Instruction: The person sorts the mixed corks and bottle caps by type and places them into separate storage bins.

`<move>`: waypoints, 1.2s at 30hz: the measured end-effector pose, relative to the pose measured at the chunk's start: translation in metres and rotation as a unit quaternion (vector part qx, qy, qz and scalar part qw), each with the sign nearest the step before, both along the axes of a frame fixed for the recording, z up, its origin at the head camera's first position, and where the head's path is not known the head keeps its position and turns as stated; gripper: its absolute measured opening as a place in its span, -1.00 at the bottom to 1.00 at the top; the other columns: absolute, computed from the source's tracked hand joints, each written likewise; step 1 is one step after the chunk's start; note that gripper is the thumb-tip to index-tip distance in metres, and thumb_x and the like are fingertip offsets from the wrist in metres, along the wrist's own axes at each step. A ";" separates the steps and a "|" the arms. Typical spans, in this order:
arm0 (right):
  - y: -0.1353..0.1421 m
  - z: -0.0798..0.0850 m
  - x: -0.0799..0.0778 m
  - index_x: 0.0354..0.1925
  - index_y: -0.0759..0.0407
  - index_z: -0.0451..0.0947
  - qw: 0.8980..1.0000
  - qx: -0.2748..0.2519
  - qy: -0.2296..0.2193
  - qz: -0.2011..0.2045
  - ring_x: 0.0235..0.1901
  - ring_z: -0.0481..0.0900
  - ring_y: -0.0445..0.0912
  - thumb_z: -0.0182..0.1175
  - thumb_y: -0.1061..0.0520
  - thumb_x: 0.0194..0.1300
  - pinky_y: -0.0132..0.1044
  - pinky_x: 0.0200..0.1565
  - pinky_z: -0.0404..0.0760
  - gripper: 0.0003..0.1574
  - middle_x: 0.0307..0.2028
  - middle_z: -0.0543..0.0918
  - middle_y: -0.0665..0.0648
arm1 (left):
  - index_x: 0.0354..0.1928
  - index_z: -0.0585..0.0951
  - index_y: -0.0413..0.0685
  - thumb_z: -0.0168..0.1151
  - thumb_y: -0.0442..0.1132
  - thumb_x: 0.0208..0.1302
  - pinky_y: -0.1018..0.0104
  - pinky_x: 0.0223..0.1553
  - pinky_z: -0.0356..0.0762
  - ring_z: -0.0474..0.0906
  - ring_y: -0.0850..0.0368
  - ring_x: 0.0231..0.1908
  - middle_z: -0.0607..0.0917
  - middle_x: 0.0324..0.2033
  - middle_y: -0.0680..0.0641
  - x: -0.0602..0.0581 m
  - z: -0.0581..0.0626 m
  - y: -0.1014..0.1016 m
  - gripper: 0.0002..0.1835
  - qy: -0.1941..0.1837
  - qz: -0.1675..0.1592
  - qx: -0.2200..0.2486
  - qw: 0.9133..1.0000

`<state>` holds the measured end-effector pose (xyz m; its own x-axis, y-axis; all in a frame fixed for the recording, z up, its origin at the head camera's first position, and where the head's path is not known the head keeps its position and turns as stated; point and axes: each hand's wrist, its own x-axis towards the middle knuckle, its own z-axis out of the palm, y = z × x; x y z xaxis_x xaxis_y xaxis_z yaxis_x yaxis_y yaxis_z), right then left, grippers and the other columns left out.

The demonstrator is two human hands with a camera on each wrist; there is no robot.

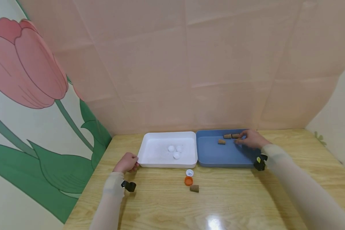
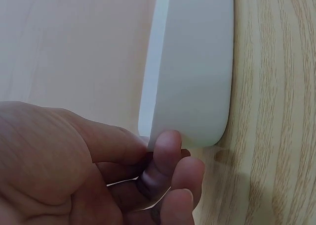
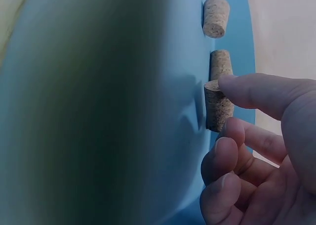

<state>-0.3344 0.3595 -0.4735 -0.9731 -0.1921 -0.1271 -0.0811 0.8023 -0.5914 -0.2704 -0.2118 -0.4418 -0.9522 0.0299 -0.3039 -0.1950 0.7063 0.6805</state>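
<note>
My left hand (image 1: pixel 126 162) pinches the near left corner of a white tray (image 1: pixel 153 164) between thumb and fingers; the left wrist view shows the tray's wall (image 2: pixel 195 62) close up. Three white round pieces, which look like bottle caps (image 1: pixel 176 155), lie in that tray. Over the blue tray (image 1: pixel 218 159), my right hand (image 1: pixel 252 139) pinches a cork (image 3: pixel 218 111) between thumb and forefinger. Several corks are in the blue tray: one (image 1: pixel 227 136) and its neighbour (image 1: pixel 235 136) lie end to end near the back wall, and another cork (image 1: pixel 221 141) lies just in front.
In front of the trays, a white cap (image 1: pixel 189 172), an orange cap (image 1: pixel 188 181) and a cork (image 1: pixel 194 188) lie in a short row on the wooden table (image 1: pixel 161 204). The trays stand side by side, close to a pinkish sheet (image 1: pixel 189 80) at the back.
</note>
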 end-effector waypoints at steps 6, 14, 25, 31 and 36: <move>0.002 0.000 -0.001 0.05 0.44 0.48 1.000 -0.006 -0.016 -0.004 -0.65 0.45 -0.13 0.32 -0.08 0.29 -0.21 -0.58 0.49 -0.35 -0.60 0.50 0.04 | -0.24 0.62 -0.38 -0.09 -0.31 0.54 0.25 -0.43 0.53 0.55 0.04 -0.48 0.64 -0.43 -0.16 0.001 0.001 0.000 -0.67 0.004 -0.002 0.002 1.000; -0.002 0.010 -0.001 0.13 0.47 0.45 0.999 -0.005 -0.041 0.000 -0.66 0.42 -0.13 0.28 -0.10 0.33 -0.23 -0.58 0.46 -0.29 -0.64 0.48 0.03 | -0.25 0.62 -0.37 -0.10 -0.31 0.54 0.23 -0.42 0.54 0.55 0.04 -0.47 0.64 -0.43 -0.16 0.000 0.001 0.000 -0.67 0.007 -0.004 0.002 1.000; -0.007 0.018 -0.001 0.16 0.46 0.41 0.998 0.002 -0.055 -0.008 -0.69 0.36 -0.16 0.25 -0.09 0.35 -0.28 -0.60 0.38 -0.30 -0.62 0.47 0.05 | -0.23 0.62 -0.36 -0.09 -0.31 0.53 0.30 -0.44 0.51 0.55 0.07 -0.48 0.63 -0.46 -0.11 -0.001 0.003 0.000 -0.68 0.000 -0.006 0.007 1.000; -0.010 0.019 -0.004 0.13 0.46 0.47 0.998 0.012 -0.060 -0.006 -0.72 0.32 -0.18 0.25 -0.06 0.35 -0.30 -0.61 0.35 -0.34 -0.70 0.40 -0.01 | -0.16 0.62 -0.39 -0.09 -0.30 0.54 0.29 -0.44 0.51 0.54 0.06 -0.46 0.63 -0.45 -0.10 -0.005 -0.001 0.000 -0.68 -0.001 0.003 -0.002 1.000; -0.011 0.018 -0.006 0.10 0.46 0.52 0.998 0.022 -0.060 0.000 -0.70 0.38 -0.16 0.27 -0.07 0.34 -0.28 -0.61 0.38 -0.36 -0.66 0.48 0.03 | -0.16 0.62 -0.39 -0.09 -0.30 0.54 0.29 -0.45 0.50 0.54 0.05 -0.46 0.63 -0.44 -0.12 -0.005 -0.002 0.000 -0.68 -0.004 0.000 0.002 1.000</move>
<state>-0.3401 0.3488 -0.4558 -0.9505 -0.1828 -0.2512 -0.0110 0.8278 -0.5609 -0.2752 -0.2116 -0.4435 -0.9500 0.0308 -0.3107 -0.2002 0.7035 0.6819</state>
